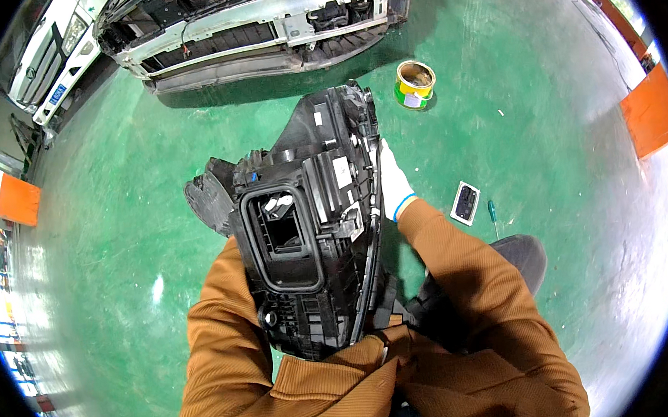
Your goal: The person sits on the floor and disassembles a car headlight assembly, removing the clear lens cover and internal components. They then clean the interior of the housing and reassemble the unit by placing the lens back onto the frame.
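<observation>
A large black headlight assembly [328, 232], its back facing up, is held in front of my body. In its housing a rectangular opening [280, 239] with a rounded black rubber rim shows a dark inside with some pale parts. My right hand [396, 181], in a white glove with a blue cuff edge, grips the housing's right side; its fingertips are partly hidden along that edge. My left forearm [223, 282], in a brown sleeve, runs up behind the housing's left side, and the left hand is hidden there. A curved black flap [211, 198] sticks out at the far left of the housing.
On the green floor to the right lie a small rectangular cover [466, 203] and a teal-handled screwdriver [492, 211]. A yellow and green tin [414, 85] stands farther off. Ahead is a car front [260, 39] with its bumper off; a white vehicle [53, 61] stands far left.
</observation>
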`<state>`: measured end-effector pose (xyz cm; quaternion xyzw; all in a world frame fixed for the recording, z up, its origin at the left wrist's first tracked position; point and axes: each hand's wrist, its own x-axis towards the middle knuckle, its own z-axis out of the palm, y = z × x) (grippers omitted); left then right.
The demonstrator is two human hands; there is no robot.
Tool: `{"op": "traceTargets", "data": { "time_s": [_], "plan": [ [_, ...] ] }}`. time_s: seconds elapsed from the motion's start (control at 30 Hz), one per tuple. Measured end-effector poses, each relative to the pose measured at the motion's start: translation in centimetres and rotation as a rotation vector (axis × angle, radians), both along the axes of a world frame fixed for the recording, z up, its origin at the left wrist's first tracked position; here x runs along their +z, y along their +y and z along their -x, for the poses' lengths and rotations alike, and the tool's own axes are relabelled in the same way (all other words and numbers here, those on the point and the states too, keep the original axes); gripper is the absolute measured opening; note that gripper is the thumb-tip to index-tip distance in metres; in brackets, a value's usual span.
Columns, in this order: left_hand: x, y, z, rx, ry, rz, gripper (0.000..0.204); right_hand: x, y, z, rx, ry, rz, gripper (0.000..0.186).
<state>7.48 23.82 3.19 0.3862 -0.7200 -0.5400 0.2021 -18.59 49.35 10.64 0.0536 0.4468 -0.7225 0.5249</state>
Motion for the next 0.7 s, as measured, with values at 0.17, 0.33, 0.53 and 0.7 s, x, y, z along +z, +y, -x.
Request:
{"op": "traceTargets", "data": {
  "time_s": [0.17,0.33,0.53,0.7],
  "plan": [
    [-1.4,-1.1,3.2,-0.074,-0.134,0.216,0.039,-3.8,-0.7,3.2,0.004,0.090,0.004,0.070],
    [-3.6,-1.4,3.6,-0.167,-0.471,0.614,0.042,-4.0,-2.5,3.4,0.047,0.273,-0.269,0.074],
    [-3.5,-1.1,4.5,-0.286,-0.618,0.962,0.046,-9.3,-3.4,7.0,0.184,-0.159,0.284,0.070],
    [0.3,5.8,0.9,0.190,0.382,-0.553,0.037,-3.8,-2.3,6.3,0.534,0.713,0.001,0.058]
  ]
}}
